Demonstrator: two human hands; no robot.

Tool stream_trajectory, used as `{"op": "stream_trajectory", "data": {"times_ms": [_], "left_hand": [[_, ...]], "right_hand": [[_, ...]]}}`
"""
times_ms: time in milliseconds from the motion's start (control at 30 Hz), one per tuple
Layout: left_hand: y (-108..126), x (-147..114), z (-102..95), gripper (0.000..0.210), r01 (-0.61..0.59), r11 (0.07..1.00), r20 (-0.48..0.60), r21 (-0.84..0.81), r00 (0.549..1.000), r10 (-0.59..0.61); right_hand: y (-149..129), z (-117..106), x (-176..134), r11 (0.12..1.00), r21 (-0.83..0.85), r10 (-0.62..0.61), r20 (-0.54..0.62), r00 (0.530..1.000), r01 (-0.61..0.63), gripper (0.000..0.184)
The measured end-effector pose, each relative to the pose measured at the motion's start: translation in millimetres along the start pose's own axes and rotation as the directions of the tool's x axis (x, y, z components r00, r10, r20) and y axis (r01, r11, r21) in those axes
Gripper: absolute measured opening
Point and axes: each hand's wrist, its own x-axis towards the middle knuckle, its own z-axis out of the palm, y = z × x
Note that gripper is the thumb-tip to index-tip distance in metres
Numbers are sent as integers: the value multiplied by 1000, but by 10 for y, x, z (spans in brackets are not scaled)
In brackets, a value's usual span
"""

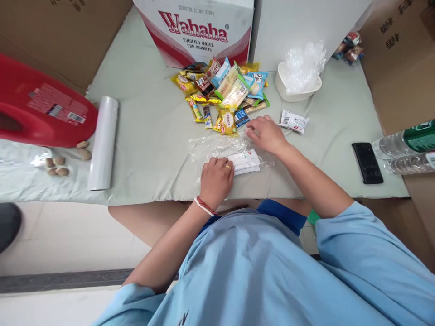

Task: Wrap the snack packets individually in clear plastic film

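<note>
My left hand (pixel 217 179) lies palm down near the front edge of the tabletop (pixel 152 158), fingers bent and close together over the left end of the white packets (pixel 246 162); whether they pinch or merely press, I cannot tell. The packets lie on the tabletop in front of me, among the folds of a clear plastic bag (pixel 215 147), their long axis running left to right, the printed end pointing right and angled slightly away from me. Whether they sit inside the bag or against it is unclear. Just beyond, my right hand (pixel 268 135) reaches in from the right, fingers curved down at the bag's far edge; its grip, if any, does not show. I judge the work to be in an early stage: bag laid out flat, packets brought together with it, no closed bundle there. Outside the bag are a single white-wrapped snack (pixel 294 122) to the right and, farther back, a heap of colorful wrapped snacks (pixel 231 88), unsorted by the look of it. Behind the heap stands a Wahaha carton (pixel 200 34).
</note>
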Motion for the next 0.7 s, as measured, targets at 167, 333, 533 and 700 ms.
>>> {"op": "stream_trajectory", "data": {"times_ms": [167,333,533,700], "left_hand": [[40,18,-20,34,43,995,-11,85,999,-42],[35,8,17,37,44,998,92,42,995,-47],[13,-9,72,37,84,995,56,-53,995,-82],[-180,-150,102,29,62,974,22,-217,998,-59]], "right_hand": [[-215,162,404,992,124,-47,257,965,16,66],[-258,-73,357,972,228,-130,328,936,55,26],[-407,-155,-278,849,-85,-463,353,813,521,43],[-440,123,-640,773,-175,-487,453,747,610,66]]}}
